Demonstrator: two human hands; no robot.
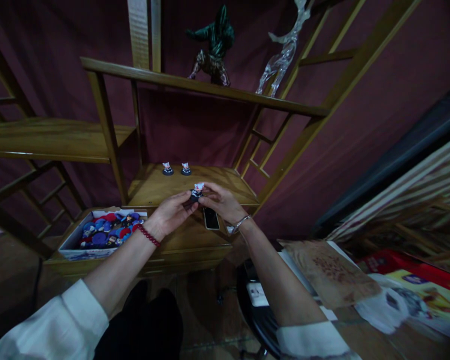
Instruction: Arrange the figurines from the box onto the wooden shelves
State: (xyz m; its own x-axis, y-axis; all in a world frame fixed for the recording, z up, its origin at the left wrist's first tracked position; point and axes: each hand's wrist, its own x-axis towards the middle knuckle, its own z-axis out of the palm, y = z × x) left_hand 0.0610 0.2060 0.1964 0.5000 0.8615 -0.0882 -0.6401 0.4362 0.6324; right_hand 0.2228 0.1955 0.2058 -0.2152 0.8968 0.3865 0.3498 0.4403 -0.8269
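Observation:
A small figurine (pixel 197 191) with a white-and-red head and a dark base is held upright between my two hands. My left hand (pixel 174 212) grips its base from the left, palm turned partly up. From the right, my right hand (pixel 220 201) pinches it near the head and base. Behind them, two similar figurines, a left one (pixel 167 169) and a right one (pixel 185 169), stand side by side on the wooden shelf (pixel 146 187). Below my right hand lies a dark-screened phone (pixel 211 219).
An open box (pixel 69 245) of several colourful figurines sits at the left on the lower ledge. A green statue (pixel 213 42) and a clear deer-like ornament (pixel 283 52) stand on the upper shelf. At the right are a black stool (pixel 260 315) and a plastic bag (pixel 382 305).

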